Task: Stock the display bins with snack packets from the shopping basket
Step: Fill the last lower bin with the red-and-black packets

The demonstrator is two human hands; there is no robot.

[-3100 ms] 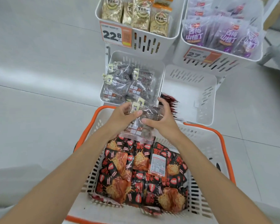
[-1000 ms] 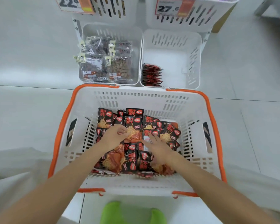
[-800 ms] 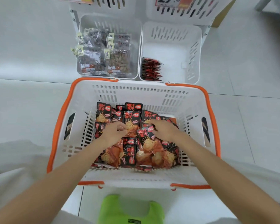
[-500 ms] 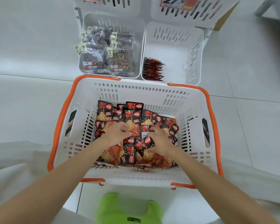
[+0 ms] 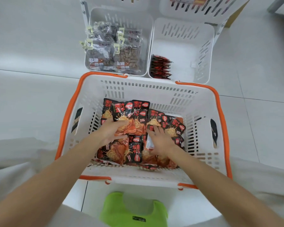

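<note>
Looking down from the person's head, a white shopping basket with an orange rim sits on the pale tiled floor, right up against a low white display rack. A loose heap of red-and-black snack packets covers the basket's bottom, and both bare hands are down among them. The left hand has its fingers and thumb curled round the orange lower end of one raised packet, which stands tilted above the rest. The right hand lies with fingers spread and fairly straight, fingertips touching the packets beneath it and gripping none that I can see. Beyond the basket, the left bin holds clear bags of brown and dark snacks. The right bin next to it holds only a short row of red-and-black packets standing on edge in its near left corner. A bright green object shows at the bottom edge, nearest the person.
</note>
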